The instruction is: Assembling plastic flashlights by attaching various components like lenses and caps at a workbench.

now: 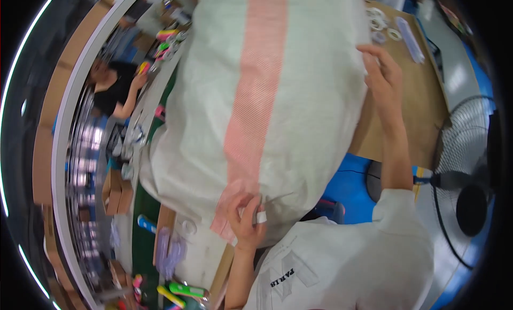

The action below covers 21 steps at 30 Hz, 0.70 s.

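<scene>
Woven sack [307, 96], wht w/ pink stripe, fills ctr. L hand [247, 219] bent over its near end, can't tell if pinching; R hand [383, 77] half-spread, fingertips at its R edge. Sack contents hidden; cardboard tray [409, 117] to R holds tape rolls [377, 25]. Sack blocks part of green bench strip [142, 251]; fan [454, 180] far R.

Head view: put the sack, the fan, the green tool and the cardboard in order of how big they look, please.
1. Sack, clearly largest
2. Cardboard and fan: too close to rank, both partly hidden or thin in outline
3. Green tool, smallest
</scene>
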Available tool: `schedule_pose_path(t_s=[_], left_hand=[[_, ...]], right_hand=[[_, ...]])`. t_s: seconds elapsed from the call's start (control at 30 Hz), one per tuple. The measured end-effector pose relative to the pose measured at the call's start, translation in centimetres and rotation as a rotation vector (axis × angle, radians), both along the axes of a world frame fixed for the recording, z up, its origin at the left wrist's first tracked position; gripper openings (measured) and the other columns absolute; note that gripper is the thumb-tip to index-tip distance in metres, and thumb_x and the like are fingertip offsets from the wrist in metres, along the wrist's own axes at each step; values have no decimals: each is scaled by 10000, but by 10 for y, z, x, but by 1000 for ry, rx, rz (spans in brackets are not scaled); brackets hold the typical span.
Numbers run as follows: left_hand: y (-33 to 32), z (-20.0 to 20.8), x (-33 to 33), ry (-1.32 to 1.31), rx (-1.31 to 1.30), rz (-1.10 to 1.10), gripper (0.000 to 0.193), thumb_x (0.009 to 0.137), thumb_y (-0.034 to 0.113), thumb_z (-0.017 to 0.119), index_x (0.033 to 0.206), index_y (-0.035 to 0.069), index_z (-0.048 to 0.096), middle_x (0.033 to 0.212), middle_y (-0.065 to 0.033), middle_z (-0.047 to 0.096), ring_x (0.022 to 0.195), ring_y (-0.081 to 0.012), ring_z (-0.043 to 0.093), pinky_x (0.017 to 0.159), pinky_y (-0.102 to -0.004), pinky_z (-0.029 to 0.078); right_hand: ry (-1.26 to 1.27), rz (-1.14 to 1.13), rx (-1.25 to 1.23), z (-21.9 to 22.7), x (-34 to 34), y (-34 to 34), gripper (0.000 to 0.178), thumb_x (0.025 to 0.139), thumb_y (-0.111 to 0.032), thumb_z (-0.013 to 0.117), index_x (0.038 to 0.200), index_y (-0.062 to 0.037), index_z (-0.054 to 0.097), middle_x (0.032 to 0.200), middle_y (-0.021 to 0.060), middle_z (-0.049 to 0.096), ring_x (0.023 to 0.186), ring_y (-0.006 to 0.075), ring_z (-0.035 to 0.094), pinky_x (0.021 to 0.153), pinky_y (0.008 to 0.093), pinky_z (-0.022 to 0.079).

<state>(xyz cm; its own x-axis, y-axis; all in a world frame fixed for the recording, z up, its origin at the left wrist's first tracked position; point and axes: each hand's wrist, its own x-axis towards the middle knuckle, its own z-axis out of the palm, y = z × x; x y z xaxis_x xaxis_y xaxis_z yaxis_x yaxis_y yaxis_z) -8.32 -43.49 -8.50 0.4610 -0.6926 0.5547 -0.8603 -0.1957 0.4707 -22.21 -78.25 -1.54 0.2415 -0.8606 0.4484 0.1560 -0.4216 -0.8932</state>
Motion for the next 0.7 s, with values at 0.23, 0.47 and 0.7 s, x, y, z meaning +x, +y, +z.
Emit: schedule_pose_path(t_s=[0.23,0.47,0.7], left_hand=[[93,7,36,-19,-81,305,309,690,-10,671,993,44,647,1000,-129,578,914,-312,565,782,-383,464],[249,-8,93,194,171,800,294,736,-7,643,1025,51,653,1038,-147,599,955,-326,565,832,-400,455],[285,-14,153,-64,212,822,365,674,-19,653,1032,55,660,1102,-151,557,1044,-342,503,907,-424,426]], right_hand=[[-14,1176,-255,-7,69,214,87,839,-71,644,915,-31,659,750,73,624,545,137,501,506,261,383],[516,1255,-876,-63,182,374,279,783,-208,718,962,-27,602,889,164,564,863,309,570,661,391,487],[770,982,-1098,-97,272,430,361,696,-248,768,898,0,601,980,183,590,959,314,567,774,395,512]])
